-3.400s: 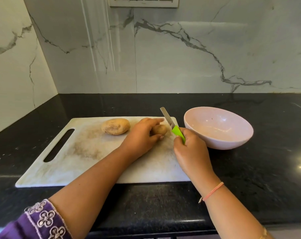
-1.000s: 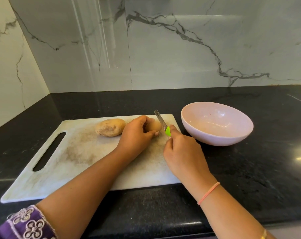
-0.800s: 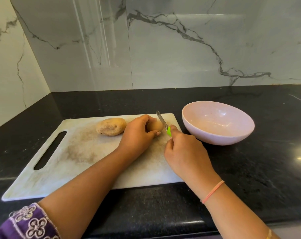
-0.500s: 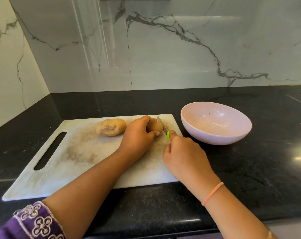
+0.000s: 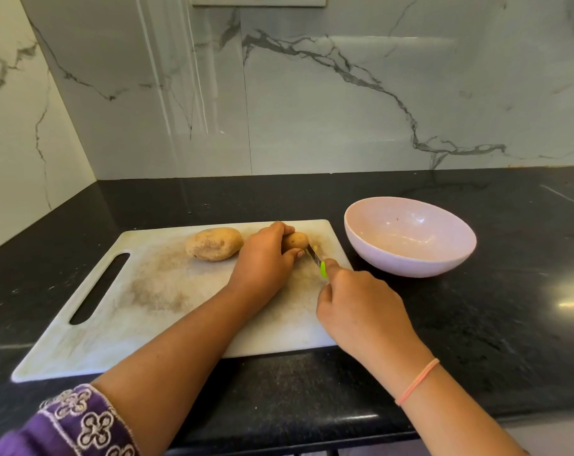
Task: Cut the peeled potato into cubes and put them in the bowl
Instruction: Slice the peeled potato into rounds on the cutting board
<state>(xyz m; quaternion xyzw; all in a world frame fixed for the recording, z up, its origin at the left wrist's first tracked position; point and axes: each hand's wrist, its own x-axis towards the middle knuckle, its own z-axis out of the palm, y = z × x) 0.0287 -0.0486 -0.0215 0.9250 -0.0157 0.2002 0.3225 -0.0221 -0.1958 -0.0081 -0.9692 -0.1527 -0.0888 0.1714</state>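
Currently the left hand lies over the small potato at the far right of the white cutting board. Its fingers are curled round the potato and hold it down on the board, so that only the potato's right end shows. The right hand, fingers closed on the green handle, holds the knife with the blade slanting down against the potato's near right end, close by the left thumb. Whether the edge has entered the potato cannot be told. A larger potato lies whole on the board, just left of the left hand. The pink bowl stands upright on the black table, just right of the board's far corner. A pink thread band circles the right wrist, and a purple embroidered sleeve covers the left forearm at the near edge.
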